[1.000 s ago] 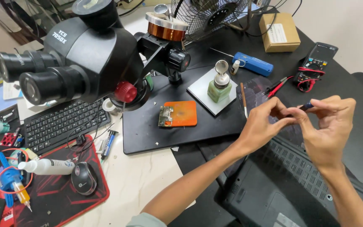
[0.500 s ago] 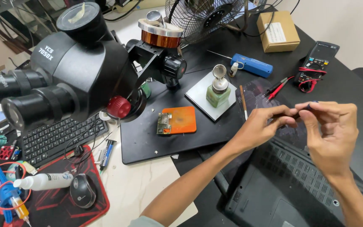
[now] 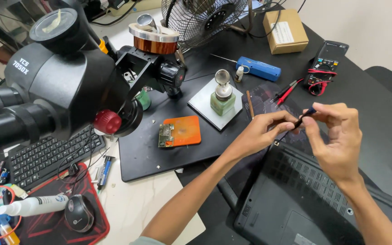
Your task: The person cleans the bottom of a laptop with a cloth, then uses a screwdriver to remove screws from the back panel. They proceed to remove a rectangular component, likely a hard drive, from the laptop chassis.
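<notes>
**Both hands pinch a thin dark tool above an upturned laptop**

A slim black tool with a bluish upper end sits right of the frame's centre, held at a slant between two hands. The left hand is closed on its lower end with thumb and fingertips; the right hand pinches the upper end between thumb and forefinger, the other fingers curled loosely. Both hands hover over the black laptop that lies bottom side up in the lower right of the frame, its vent slots showing.

Left of the hands, at centre frame, a small circuit board rests on an orange pad lying on a black work mat. Above it a green glass dispenser bottle stands on a pale square plate. A large black microscope fills the upper left. Along the top edge are a fan, a cardboard box, a blue-handled tool and, at upper right, a multimeter with red and black probes. In the lower left lie a black keyboard, a mouse on a red and black mat, and a white squeeze bottle.
</notes>
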